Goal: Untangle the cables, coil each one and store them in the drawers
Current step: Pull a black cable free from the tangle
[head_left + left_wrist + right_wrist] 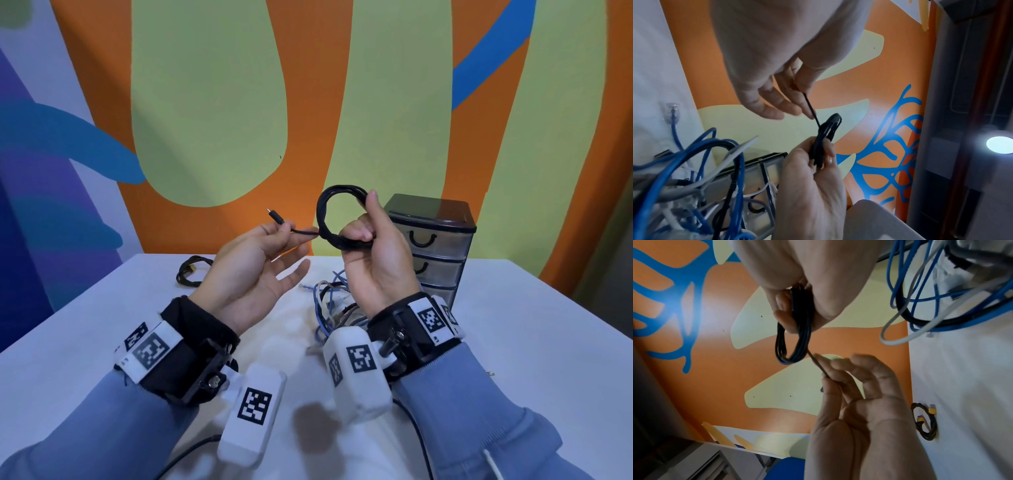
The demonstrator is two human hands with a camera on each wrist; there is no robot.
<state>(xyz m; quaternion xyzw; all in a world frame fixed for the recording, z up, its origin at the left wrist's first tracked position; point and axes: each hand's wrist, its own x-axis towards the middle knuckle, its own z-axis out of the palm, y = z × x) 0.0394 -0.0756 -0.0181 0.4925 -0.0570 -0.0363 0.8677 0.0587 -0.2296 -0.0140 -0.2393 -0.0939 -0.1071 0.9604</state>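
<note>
My right hand (375, 253) is curled tight round the black cable (337, 219), its loops bunched between thumb and fingers, held up above the table (513, 342). My left hand (253, 270) pinches the loose tail near its plug (274, 216) with thumb and forefinger, the other fingers slack. I judge I'm finishing this coil: next, wrap the tail round the loops, then carry it to the drawers (435, 246), all shut. The tangle (330, 301) waits below; another coiled cable (191, 272) lies apart.

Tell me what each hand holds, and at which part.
Both hold the black cable: the right hand grips its coiled loops, the left hand pinches the loose end near the plug.
</note>
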